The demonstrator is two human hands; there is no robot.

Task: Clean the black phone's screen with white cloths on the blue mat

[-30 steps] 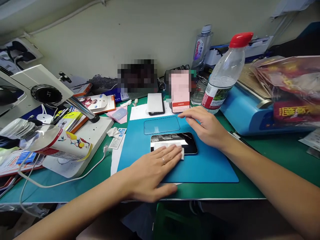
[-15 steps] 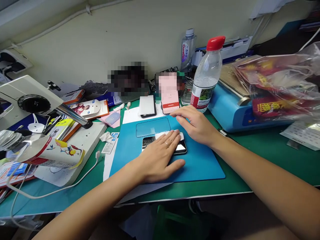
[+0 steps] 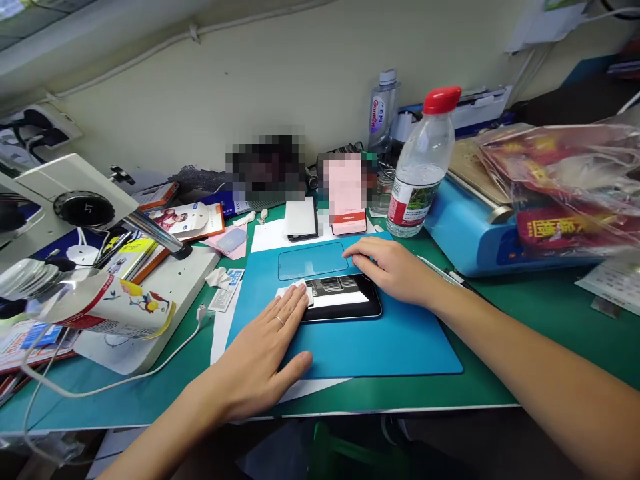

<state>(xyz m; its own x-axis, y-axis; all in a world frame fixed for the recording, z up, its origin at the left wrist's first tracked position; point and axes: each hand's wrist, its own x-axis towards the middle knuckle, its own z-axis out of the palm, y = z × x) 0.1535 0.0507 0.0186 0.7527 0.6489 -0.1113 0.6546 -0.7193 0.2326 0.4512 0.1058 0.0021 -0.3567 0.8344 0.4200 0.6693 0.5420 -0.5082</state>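
Note:
A phone (image 3: 345, 310) lies face up on the blue mat (image 3: 400, 347), its dark glossy screen reflecting bright patches. My left hand (image 3: 265, 340) rests flat near the phone's left end, fingers stretched and thumb apart. Its fingertips press a white wipe (image 3: 311, 293) on the glass; they hide part of the wipe and the phone's left end. Beside the phone's upper right edge, my right hand (image 3: 390, 270) is open, loosely bent, index finger and thumb apart. Whether it touches the phone, I cannot tell. A clear black-bordered screen protector (image 3: 313, 261) lies on the mat just behind the phone.
Behind the mat are a white flat box (image 3: 299, 219) and a pink-screened phone (image 3: 347, 200). A red-capped water bottle (image 3: 420, 167) stands at the back right, beside a blue machine (image 3: 465, 240). On the left are a microscope stand (image 3: 125, 333), a tilted bottle (image 3: 115, 303) and a white cable (image 3: 165, 370).
My left hand has slid the wipe from the phone's right part to its left end, uncovering the screen. My right hand now sits lower, close by the phone's upper edge. The view has shifted slightly.

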